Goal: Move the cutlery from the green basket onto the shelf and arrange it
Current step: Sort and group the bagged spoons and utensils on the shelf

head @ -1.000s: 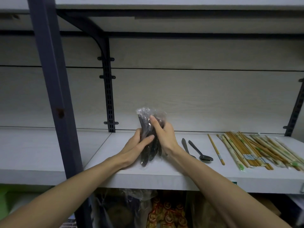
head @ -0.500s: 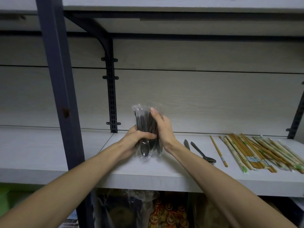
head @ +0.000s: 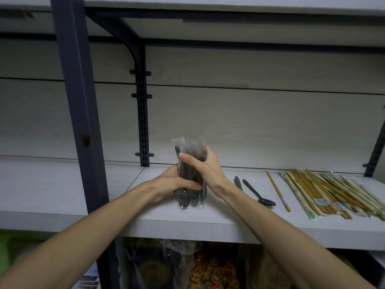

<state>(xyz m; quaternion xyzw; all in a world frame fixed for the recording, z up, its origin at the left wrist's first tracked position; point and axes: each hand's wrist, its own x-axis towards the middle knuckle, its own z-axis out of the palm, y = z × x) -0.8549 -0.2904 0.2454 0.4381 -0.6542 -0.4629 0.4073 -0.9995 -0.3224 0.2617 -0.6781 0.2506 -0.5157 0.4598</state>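
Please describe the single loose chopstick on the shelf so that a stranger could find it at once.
Look at the grey shelf, right of the hands. Between the black spoon and the chopstick pile lies one brown chopstick. It lies alone, touching neither.

The right hand hides the bagged spoons' middle; chopsticks run off the frame's right edge.

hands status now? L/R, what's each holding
Left hand: closed around the lower part of the clear bag of dark spoons.
Right hand: closed around the upper part of the same bag, which stands upright on the shelf.
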